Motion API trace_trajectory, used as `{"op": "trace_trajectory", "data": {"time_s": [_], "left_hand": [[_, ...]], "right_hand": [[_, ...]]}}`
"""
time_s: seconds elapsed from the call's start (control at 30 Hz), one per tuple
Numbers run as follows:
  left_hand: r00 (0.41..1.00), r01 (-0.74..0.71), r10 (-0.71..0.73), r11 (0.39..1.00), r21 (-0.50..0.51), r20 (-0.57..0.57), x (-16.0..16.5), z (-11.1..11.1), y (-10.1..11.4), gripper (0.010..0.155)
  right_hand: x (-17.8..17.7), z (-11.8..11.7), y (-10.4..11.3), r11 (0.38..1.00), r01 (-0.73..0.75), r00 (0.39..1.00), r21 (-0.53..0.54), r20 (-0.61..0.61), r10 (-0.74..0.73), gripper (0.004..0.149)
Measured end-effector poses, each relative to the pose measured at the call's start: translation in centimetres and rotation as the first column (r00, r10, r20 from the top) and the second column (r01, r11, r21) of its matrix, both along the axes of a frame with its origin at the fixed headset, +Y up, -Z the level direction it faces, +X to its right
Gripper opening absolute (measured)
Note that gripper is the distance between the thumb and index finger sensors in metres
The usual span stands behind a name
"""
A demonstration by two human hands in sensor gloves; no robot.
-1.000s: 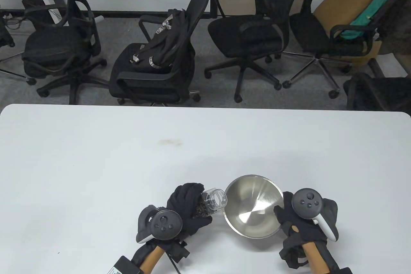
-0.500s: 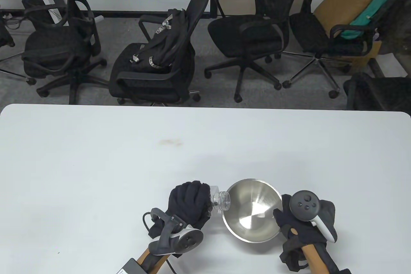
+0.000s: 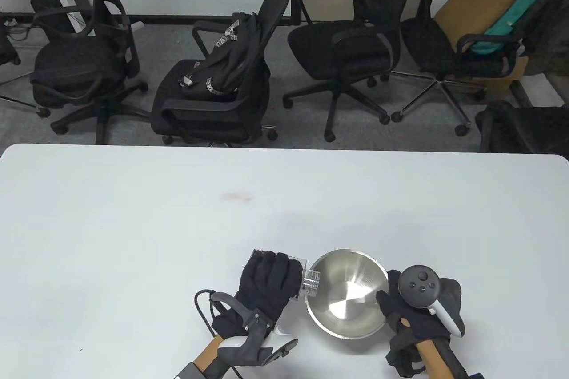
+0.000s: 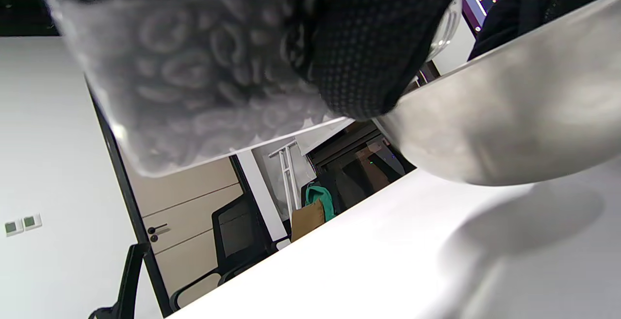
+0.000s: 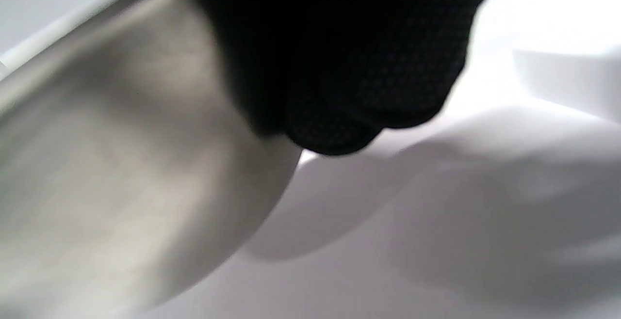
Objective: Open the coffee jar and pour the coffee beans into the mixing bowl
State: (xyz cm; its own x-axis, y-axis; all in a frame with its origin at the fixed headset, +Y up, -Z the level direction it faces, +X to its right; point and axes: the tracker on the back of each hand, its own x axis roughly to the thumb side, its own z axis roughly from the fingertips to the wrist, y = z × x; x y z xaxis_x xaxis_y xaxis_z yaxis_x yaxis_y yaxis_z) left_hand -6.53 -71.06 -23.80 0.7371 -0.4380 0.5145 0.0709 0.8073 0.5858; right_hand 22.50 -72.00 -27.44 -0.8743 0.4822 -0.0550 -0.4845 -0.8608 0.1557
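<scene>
The left hand [image 3: 266, 288] is wrapped around the coffee jar [image 3: 310, 283] and holds it tipped on its side. The jar's open mouth points right and sits just at the left rim of the mixing bowl [image 3: 344, 308]. The glove hides most of the jar in the table view, so only the clear neck and a bit of the far side stick out. In the left wrist view the jar [image 4: 194, 76] is close and blurry, and the coffee beans [image 4: 184, 67] show through its wall as pale rounded shapes. A gloved finger [image 4: 368, 47] covers part of it.

The right hand [image 3: 411, 312] grips the right rim of the bowl and holds the bowl tilted toward the jar. In the right wrist view the dark fingers [image 5: 339, 67] press on the bowl's outer wall [image 5: 121, 188], and all of it is very blurry. The inside of the bowl looks shiny, and I cannot tell if any beans lie in it.

Both hands are near the front edge of the white bench [image 3: 133, 219], right of the middle. The arms are cut off at the bottom of the table view.

Compared with a second ago, the left hand has rolled over, so its tracker [image 3: 262, 348] now hangs toward the front edge. The jar tips further down than before, and more of it is hidden. The bowl has slid a little nearer the front edge.
</scene>
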Motion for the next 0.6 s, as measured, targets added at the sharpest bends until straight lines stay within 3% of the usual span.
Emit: {"op": "trace_trajectory", "data": {"time_s": [0.23, 0.6], "left_hand": [[0.994, 0.106, -0.107, 0.992, 0.074, 0.002, 0.41, 0.31, -0.36, 0.089], [0.987, 0.159, -0.161, 0.978, 0.132, 0.009, 0.83, 0.74, -0.04, 0.088]], "right_hand": [[-0.13, 0.03, -0.06, 1.0, 0.004, 1.0, 0.001, -0.008, -0.004, 0.042], [-0.37, 0.06, -0.08, 1.0, 0.003, 1.0, -0.001, -0.024, -0.003, 0.042]]}}
